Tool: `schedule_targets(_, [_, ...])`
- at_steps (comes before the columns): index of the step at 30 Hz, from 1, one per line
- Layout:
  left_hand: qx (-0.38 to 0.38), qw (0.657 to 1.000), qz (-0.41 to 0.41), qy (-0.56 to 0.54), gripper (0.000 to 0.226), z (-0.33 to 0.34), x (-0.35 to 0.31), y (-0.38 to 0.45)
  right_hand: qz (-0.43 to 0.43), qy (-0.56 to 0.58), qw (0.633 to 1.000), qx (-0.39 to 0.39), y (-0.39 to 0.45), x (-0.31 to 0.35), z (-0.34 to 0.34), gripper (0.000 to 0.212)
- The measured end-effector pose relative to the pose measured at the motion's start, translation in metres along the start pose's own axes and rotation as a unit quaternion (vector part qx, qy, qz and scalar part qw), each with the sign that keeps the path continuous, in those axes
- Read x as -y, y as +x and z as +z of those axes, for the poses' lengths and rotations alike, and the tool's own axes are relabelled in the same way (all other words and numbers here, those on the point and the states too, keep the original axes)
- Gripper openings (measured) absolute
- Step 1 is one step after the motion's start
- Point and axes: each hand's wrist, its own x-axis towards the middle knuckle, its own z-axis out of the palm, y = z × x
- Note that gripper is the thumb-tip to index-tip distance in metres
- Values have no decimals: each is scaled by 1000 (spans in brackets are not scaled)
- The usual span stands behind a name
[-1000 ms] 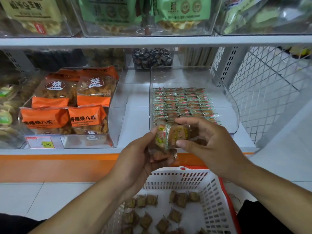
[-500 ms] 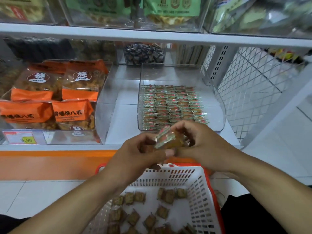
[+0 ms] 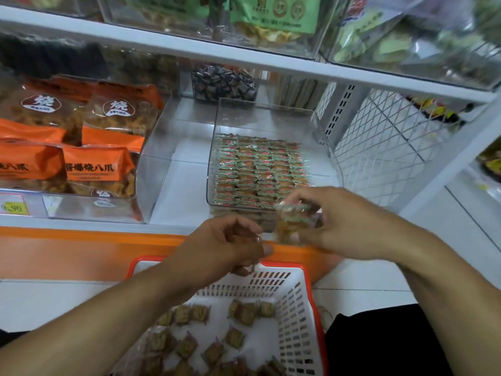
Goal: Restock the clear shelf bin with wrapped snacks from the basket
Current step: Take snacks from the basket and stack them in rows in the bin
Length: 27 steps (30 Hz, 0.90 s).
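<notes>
The clear shelf bin point(image 3: 271, 115) stands on the white shelf, its floor covered with neat rows of green-and-red wrapped snacks point(image 3: 260, 169). My right hand point(image 3: 344, 223) pinches a small stack of wrapped snacks point(image 3: 291, 221) just in front of the bin's front wall. My left hand point(image 3: 225, 248) is lower and to the left, over the far rim of the white basket point(image 3: 295, 308). Its fingers are curled round what looks like a clear-wrapped snack, mostly hidden. Several loose snacks point(image 3: 235, 337) lie on the basket floor.
Left of the bin is another clear bin with orange snack bags point(image 3: 103, 169) and a yellow price tag point(image 3: 12, 206). An upper shelf point(image 3: 244, 57) hangs over the bin. A wire mesh panel point(image 3: 379, 147) closes the right side. A box of dark candies point(image 3: 222, 82) sits behind.
My hands have come apart. The right hand took the stack of snacks to the right, toward the bin's front. The left hand sank toward the basket rim.
</notes>
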Motion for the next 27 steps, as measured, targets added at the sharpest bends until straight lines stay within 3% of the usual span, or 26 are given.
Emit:
schedule_targets(3, [-19, 999, 12, -46, 36, 1, 1, 8, 80, -128, 984, -99, 14, -23, -24, 34])
schedule_targets(9, [-31, 994, 29, -100, 41, 4, 1, 28, 147, -298, 943, 37, 60, -33, -11, 39])
schedule_targets(13, [-63, 992, 17, -110, 45, 4, -3, 41, 166, -324, 925, 106, 81, -30, -13, 33])
schedule_targets(17, [-64, 990, 0, -126, 44, 1, -3, 45, 162, -343, 916, 130, 92, -36, -6, 41])
schedule_targets(21, [-60, 988, -4, -145, 37, -3, -2, 47, 157, -360, 904, 168, 101, -34, -2, 24])
schedule_targets(27, [-82, 986, -21, -144, 23, -5, -2, 52, 166, -320, 913, 189, 95, -37, -7, 40])
